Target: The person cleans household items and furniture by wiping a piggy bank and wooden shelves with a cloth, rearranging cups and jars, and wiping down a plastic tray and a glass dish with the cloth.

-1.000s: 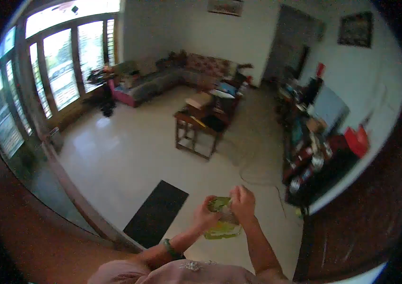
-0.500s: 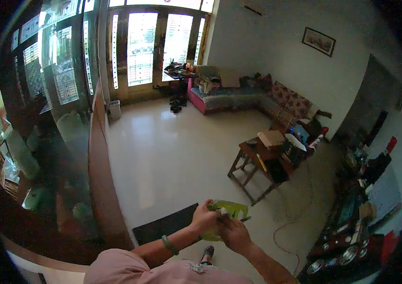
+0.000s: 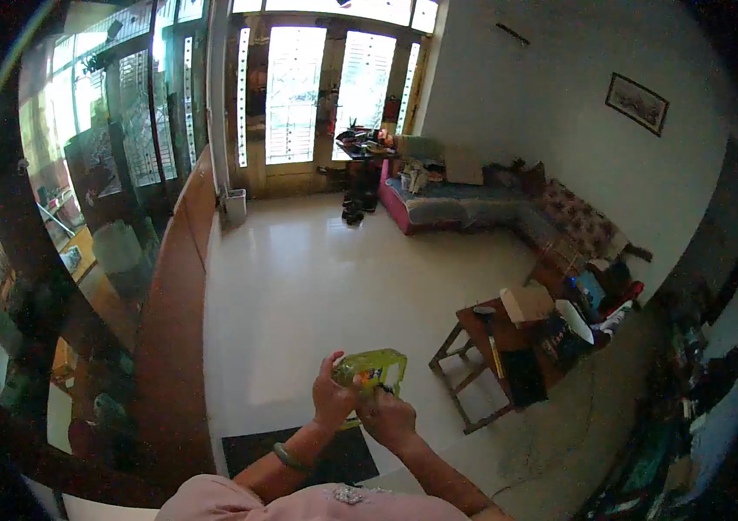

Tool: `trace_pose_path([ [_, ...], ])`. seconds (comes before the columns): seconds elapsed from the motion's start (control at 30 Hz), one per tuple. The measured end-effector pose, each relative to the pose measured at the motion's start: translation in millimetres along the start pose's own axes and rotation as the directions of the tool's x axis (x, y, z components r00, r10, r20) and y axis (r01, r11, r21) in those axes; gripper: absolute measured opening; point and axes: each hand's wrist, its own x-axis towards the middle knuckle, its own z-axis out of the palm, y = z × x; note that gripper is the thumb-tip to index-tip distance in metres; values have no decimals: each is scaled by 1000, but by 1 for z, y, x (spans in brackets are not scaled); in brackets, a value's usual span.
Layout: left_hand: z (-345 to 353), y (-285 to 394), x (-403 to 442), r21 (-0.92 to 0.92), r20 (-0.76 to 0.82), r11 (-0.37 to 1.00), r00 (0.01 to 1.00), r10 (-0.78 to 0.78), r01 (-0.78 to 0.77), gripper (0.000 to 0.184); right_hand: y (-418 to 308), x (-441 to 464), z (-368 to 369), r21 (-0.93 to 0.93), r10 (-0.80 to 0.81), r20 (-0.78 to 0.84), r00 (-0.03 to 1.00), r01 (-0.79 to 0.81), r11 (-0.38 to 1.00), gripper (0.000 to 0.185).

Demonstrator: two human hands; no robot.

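Observation:
A shiny yellow-green plastic pack (image 3: 375,365), which could be a bottle, is held up in front of my body, over the floor. On its surface a small patch of print shows, too blurred to read. My left hand (image 3: 332,399) is closed on its left side, with the thumb up along the edge. My right hand (image 3: 388,420) presses against the near side with curled fingers, close beside the left hand. The fingertips of the right hand are partly hidden, so what they pinch cannot be made out. A green bangle (image 3: 291,458) circles my left wrist.
A dark mat (image 3: 256,451) lies on the floor below my hands. To the right stands a wooden table (image 3: 477,326) with a cardboard box (image 3: 527,304) and a long-handled tool (image 3: 492,334). Farther back is a corner sofa (image 3: 464,210); a glass-topped partition (image 3: 173,286) runs along the left.
The view has swung right and shifted, so the room sits differently in it. Both hands have moved left in view with the pack, which is now tilted to show its printed side.

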Motion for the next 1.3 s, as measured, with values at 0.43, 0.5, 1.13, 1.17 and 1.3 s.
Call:
trace_pose_path([
  [0.43, 9, -143, 190, 148, 29, 979, 990, 135, -138, 51, 71, 181, 130, 398, -21, 67, 998, -8, 917, 43],
  [0.5, 16, -153, 213, 209, 43, 975, 997, 61, -69, 52, 97, 199, 136, 83, 0, -46, 999, 4, 997, 43],
  [1.13, 188, -366, 456, -444, 111, 856, 965, -239, 263, 36, 358, 428, 227, 640, 114, -210, 971, 48, 767, 47],
  [1.17, 204, -370, 469, -372, 115, 892, 966, -231, 258, 40, 361, 451, 232, 315, -8, -253, 968, 91, 945, 56],
  [1.3, 260, -381, 525, -286, 85, 947, 988, -129, 148, 54, 420, 532, 292, 500, 447, -173, 878, -312, 808, 86],
])
